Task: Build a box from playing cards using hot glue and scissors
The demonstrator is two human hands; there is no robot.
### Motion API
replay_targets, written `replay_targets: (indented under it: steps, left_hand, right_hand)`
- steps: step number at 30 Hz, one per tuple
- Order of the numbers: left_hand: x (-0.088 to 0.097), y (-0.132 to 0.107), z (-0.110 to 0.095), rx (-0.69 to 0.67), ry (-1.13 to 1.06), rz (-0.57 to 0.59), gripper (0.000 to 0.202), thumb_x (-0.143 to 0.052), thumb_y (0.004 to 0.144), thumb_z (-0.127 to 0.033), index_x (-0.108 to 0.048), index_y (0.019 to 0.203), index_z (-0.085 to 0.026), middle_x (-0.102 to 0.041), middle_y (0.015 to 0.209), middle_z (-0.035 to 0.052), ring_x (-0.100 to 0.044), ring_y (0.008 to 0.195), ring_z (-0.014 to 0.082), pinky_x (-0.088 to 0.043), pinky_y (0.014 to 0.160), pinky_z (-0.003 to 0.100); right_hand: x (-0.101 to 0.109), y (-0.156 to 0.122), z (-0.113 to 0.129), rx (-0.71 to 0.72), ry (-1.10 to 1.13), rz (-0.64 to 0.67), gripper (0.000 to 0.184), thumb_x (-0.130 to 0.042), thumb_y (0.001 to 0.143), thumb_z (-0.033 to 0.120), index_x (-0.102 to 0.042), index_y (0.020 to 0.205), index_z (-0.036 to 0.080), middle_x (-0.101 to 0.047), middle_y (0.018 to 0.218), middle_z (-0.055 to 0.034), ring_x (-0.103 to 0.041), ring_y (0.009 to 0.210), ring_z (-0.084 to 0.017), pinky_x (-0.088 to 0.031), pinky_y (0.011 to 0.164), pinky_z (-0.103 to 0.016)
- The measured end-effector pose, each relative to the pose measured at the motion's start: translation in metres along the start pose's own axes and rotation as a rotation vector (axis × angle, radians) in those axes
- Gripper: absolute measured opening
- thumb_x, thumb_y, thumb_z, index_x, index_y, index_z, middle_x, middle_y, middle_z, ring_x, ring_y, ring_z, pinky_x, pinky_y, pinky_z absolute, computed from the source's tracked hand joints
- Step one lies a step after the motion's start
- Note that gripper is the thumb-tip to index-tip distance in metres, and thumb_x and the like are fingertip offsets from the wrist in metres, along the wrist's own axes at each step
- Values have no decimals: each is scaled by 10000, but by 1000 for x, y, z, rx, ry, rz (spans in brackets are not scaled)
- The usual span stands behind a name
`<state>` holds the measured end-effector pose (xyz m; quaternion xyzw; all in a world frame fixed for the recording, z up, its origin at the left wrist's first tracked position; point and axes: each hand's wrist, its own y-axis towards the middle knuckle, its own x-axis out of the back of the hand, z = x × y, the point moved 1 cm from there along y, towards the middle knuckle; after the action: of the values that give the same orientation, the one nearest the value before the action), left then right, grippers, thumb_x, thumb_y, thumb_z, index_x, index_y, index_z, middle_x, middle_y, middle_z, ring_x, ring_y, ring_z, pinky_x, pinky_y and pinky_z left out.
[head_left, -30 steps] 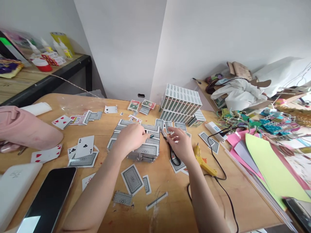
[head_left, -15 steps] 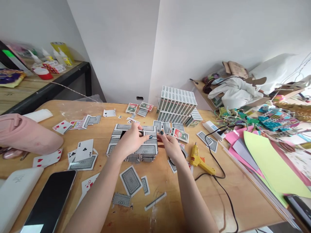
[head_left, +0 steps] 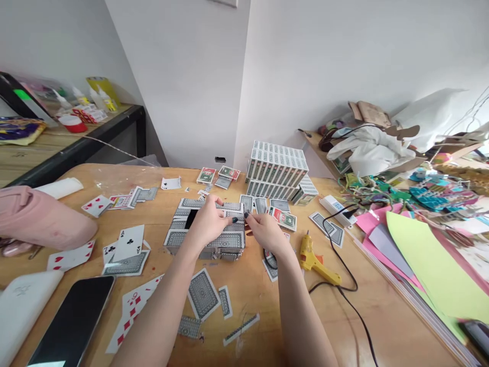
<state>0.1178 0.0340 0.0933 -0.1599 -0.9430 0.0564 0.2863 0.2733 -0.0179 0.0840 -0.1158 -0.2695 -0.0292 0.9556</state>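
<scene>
Card box (head_left: 225,240) sits mid-tabletop, nearer the far edge, with loose playing cards (head_left: 202,293) scattered round it. Left hand (head_left: 208,224) curls over its top, gripping. Right hand (head_left: 265,233) pinches the box's upper right edge, fingertips closed, and a yellow glue gun (head_left: 313,257) lies just right of that hand.

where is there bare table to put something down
Bare wood lies near right, between the glue gun and the paper sheets. A smaller patch sits far left, beyond the pink cap. Loose cards crowd the card box.
</scene>
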Motion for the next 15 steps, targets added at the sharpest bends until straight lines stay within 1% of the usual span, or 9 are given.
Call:
replay_targets:
  steps: [2,5,8,11,15]
  left_hand:
    - [0,0,0,-1,-7,12,379,-630,658,-238,-397,957,-226,-567,596,-68,-459,446,97,-313,470,206]
    - [1,-1,0,22,-80,64,378,-629,666,-255,-412,974,-222,-590,636,-55,-430,418,83,-314,451,204]
    - [1,-1,-1,49,-175,102,435,-651,649,-262,-404,1005,-217,-621,697,-30,-480,454,91,-340,454,203]
    - [-1,-1,-2,70,-207,85,492,-683,616,-240,-396,1015,-212,-623,692,-29,-513,480,100,-358,466,201]
    - [-3,-1,-3,63,-185,54,510,-698,613,-248,-400,1025,-205,-603,616,-49,-487,443,94,-337,444,193]
  right_hand:
    - [1,0,-1,-2,-7,35,339,-402,817,344,-584,593,166,-593,565,-24,-583,633,-160,-427,581,-226]
    - [4,-1,-3,10,0,80,319,-415,802,343,-569,581,170,-562,542,-5,-554,596,-148,-411,563,-223]
    - [5,-2,-4,41,6,87,294,-421,785,322,-552,569,172,-535,533,7,-522,573,-137,-398,555,-225]
    - [5,-3,-3,54,3,90,282,-416,773,306,-525,549,172,-503,523,17,-496,557,-128,-389,554,-226]
    - [5,-3,-1,74,-10,102,272,-420,758,292,-493,524,174,-468,511,30,-478,556,-120,-384,564,-224]
